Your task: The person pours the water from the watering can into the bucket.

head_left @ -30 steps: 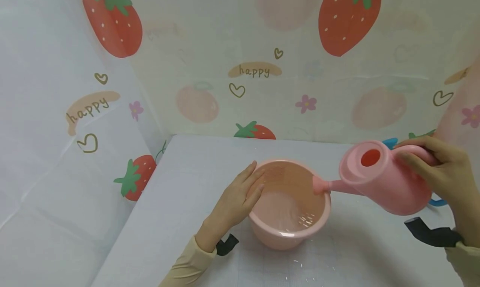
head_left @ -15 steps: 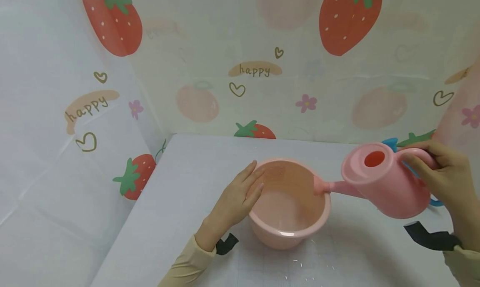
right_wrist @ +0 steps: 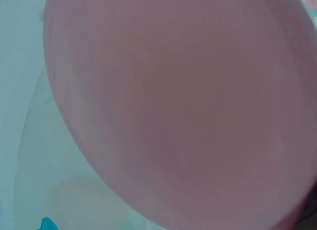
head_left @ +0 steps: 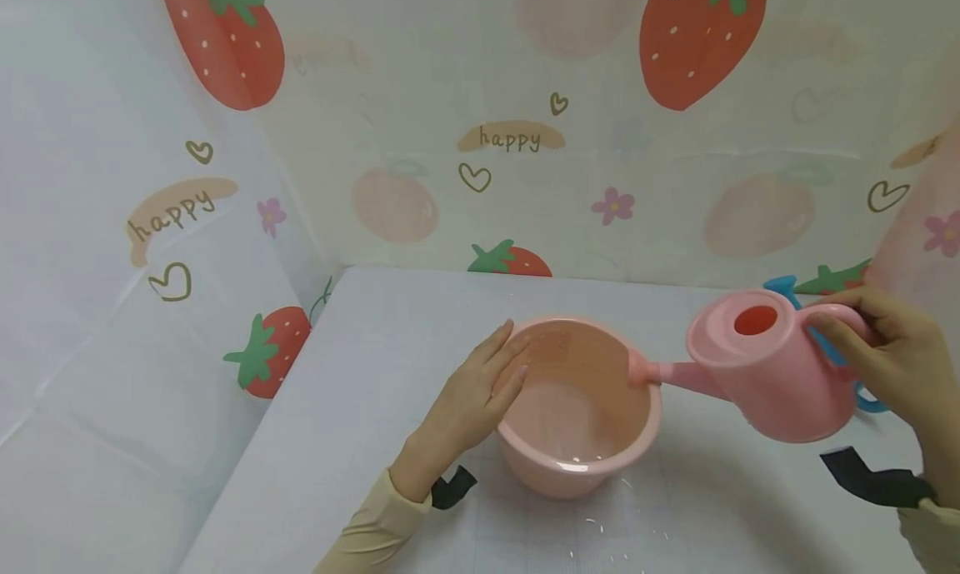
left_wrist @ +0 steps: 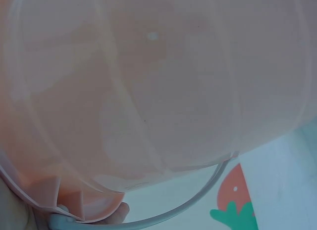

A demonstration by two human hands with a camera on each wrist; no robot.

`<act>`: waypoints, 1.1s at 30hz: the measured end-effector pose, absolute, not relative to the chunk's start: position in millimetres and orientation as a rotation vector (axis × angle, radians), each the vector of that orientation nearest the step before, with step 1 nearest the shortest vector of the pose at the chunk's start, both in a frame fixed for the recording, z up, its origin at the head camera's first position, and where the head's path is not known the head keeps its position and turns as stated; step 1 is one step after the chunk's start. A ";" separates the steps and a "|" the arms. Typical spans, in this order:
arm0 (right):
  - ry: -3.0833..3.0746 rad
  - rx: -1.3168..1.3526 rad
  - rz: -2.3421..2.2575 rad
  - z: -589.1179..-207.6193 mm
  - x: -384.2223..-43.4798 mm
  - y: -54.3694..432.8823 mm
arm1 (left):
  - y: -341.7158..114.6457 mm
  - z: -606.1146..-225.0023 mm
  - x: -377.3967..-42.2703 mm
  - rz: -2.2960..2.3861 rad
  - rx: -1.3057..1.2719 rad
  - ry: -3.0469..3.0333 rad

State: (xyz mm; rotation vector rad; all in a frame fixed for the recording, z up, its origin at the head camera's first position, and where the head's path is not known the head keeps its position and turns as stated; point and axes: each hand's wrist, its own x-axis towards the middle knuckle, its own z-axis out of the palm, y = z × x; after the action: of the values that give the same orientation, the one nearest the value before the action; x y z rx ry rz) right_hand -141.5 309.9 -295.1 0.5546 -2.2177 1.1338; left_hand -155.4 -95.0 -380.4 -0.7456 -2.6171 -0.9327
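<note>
In the head view a pale pink bucket (head_left: 570, 466) stands on the white table, some water drops glinting inside. My left hand (head_left: 472, 395) rests on its left rim, fingers fairly straight along it. The left wrist view is filled by the bucket's outer wall (left_wrist: 163, 91), with its bail handle (left_wrist: 173, 210) hanging below. My right hand (head_left: 892, 349) grips the handle of a pink watering can (head_left: 787, 382), held tilted. Its spout reaches over the bucket's right rim, with the rose inside. The can's underside (right_wrist: 188, 111) fills the right wrist view.
Behind the watering can is a blue object (head_left: 782, 287), mostly hidden, with a blue loop (head_left: 870, 399) on its right. Water drops (head_left: 600, 528) lie on the table before the bucket. A strawberry-printed curtain (head_left: 525, 191) hangs along the back and left.
My right hand has tipped the watering can slightly back toward upright, its body shifting a little down. Fewer splashes show in the bucket. The left hand has not moved.
</note>
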 end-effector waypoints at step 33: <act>-2.276 0.560 1.045 -325.8 -127.5 318.5 | -94.9 -377.4 -153.0 -0.964 -0.749 -2.628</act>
State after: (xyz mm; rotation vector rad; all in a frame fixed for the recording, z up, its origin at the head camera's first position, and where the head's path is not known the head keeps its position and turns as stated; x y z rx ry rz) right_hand -127.5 318.5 -325.8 0.5599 -2.2763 1.0454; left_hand -153.0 -94.9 -377.4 -0.7494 -2.6275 -0.9644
